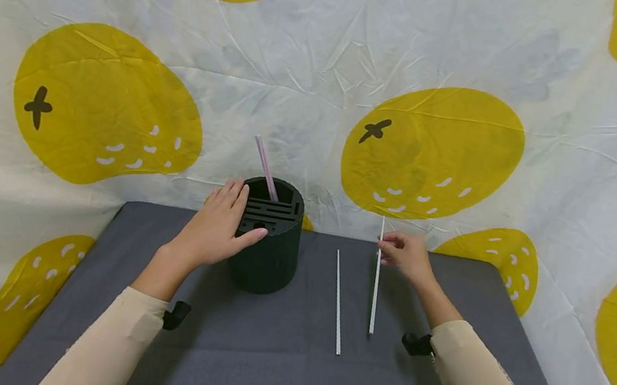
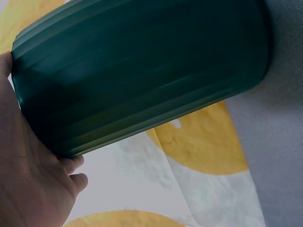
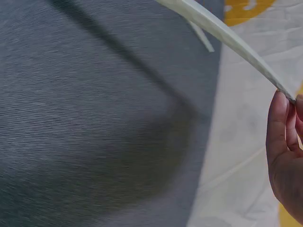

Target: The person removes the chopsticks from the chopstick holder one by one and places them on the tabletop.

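Note:
A dark green cylindrical holder (image 1: pixel 266 267) with a slotted top stands left of centre on the table. Pinkish-purple straws (image 1: pixel 266 167) lean out of its back opening. My left hand (image 1: pixel 217 222) rests on the holder's left rim, fingers extended and thumb spread across the front; the left wrist view shows the palm beside the holder's ribbed wall (image 2: pixel 142 66). To the right, my right hand (image 1: pixel 406 255) pinches a thin white stick (image 1: pixel 374 297) near its far end, between thumb and fingertips. A second thin white stick (image 1: pixel 338 301) lies on the cloth between holder and right hand.
A dark grey cloth (image 1: pixel 254 379) covers the table. Behind and around it hangs a white curtain (image 1: pixel 318 53) printed with large yellow fruit shapes. The holder stands near the table's back edge.

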The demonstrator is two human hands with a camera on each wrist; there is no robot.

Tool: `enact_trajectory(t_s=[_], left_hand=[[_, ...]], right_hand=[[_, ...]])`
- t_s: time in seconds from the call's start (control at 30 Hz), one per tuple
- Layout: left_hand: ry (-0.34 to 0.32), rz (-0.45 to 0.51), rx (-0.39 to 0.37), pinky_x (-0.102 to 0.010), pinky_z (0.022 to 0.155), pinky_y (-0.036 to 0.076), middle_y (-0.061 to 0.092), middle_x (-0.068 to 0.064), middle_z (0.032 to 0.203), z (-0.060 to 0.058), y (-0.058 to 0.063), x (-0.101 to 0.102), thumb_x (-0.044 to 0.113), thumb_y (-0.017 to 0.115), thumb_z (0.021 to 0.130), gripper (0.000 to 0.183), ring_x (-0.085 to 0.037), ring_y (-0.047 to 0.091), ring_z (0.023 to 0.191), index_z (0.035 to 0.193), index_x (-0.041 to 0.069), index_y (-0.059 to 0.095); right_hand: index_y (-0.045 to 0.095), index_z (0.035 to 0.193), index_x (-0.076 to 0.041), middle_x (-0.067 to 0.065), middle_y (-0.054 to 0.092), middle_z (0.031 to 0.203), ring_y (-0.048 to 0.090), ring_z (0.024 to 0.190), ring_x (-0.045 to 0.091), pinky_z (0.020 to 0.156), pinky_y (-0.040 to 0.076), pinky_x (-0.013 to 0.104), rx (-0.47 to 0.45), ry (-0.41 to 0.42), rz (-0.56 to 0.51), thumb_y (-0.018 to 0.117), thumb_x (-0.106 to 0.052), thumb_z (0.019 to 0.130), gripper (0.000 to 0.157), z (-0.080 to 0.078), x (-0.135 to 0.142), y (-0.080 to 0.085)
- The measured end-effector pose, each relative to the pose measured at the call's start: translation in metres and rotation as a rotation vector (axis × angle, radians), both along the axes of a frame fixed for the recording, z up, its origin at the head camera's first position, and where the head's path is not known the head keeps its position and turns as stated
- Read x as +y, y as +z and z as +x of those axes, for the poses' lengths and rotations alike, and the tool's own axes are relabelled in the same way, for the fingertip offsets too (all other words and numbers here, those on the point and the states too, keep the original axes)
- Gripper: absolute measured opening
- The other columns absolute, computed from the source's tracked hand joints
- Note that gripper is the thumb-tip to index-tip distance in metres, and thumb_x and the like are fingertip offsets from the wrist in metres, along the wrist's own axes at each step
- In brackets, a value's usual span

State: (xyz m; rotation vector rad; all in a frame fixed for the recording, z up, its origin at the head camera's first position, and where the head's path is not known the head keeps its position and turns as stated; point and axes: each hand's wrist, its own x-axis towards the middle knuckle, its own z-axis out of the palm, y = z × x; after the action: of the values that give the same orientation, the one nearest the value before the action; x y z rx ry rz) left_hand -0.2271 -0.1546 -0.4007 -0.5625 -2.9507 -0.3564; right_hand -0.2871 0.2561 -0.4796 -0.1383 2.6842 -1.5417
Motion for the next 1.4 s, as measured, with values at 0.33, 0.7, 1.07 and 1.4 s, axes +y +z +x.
enact_trajectory(t_s=[0.33, 0.7, 1.07, 1.4], left_hand=[[0.001, -0.01, -0.006, -0.055, 0.122, 0.006, -0.006, -0.01, 0.163, -0.001, -0.001, 0.0, 0.081, 0.023, 0.087, 0.102, -0.033, 0.0, 0.152, 0.156, 0.007, 0.002], [0.0, -0.007, -0.005, -0.055, 0.121, 0.006, -0.004, -0.012, 0.163, -0.001, 0.0, -0.001, 0.08, 0.024, 0.088, 0.102, -0.034, 0.001, 0.152, 0.156, 0.006, 0.003], [0.005, -0.005, 0.002, -0.054, 0.122, 0.007, -0.003, -0.011, 0.164, -0.001, -0.002, 0.0, 0.081, 0.023, 0.087, 0.103, -0.032, 0.0, 0.152, 0.156, 0.007, 0.004], [0.004, 0.002, 0.017, -0.054, 0.122, 0.008, -0.002, -0.011, 0.164, 0.0, -0.002, 0.0, 0.08, 0.024, 0.087, 0.103, -0.032, 0.0, 0.152, 0.156, 0.006, 0.007]], right_hand=[[0.065, 0.112, 0.003, 0.016, 0.071, 0.089, 0.069, 0.068, 0.015, 0.063, 0.061, 0.033, -0.107, -0.038, 0.053, 0.066, -0.016, 0.092, 0.027, -0.002, 0.004, -0.043], [0.065, 0.109, 0.004, 0.012, 0.07, 0.086, 0.066, 0.065, 0.012, 0.061, 0.06, 0.032, -0.235, -0.051, -0.005, 0.07, -0.011, 0.089, 0.026, 0.004, -0.008, -0.058], [0.066, 0.104, 0.007, 0.013, 0.069, 0.081, 0.066, 0.062, 0.013, 0.058, 0.06, 0.031, -0.299, -0.097, -0.056, 0.071, -0.006, 0.087, 0.023, 0.011, -0.022, -0.063], [0.068, 0.101, 0.005, 0.011, 0.07, 0.079, 0.066, 0.06, 0.013, 0.058, 0.06, 0.032, -0.302, -0.114, -0.029, 0.072, -0.006, 0.086, 0.02, 0.011, -0.028, -0.063]])
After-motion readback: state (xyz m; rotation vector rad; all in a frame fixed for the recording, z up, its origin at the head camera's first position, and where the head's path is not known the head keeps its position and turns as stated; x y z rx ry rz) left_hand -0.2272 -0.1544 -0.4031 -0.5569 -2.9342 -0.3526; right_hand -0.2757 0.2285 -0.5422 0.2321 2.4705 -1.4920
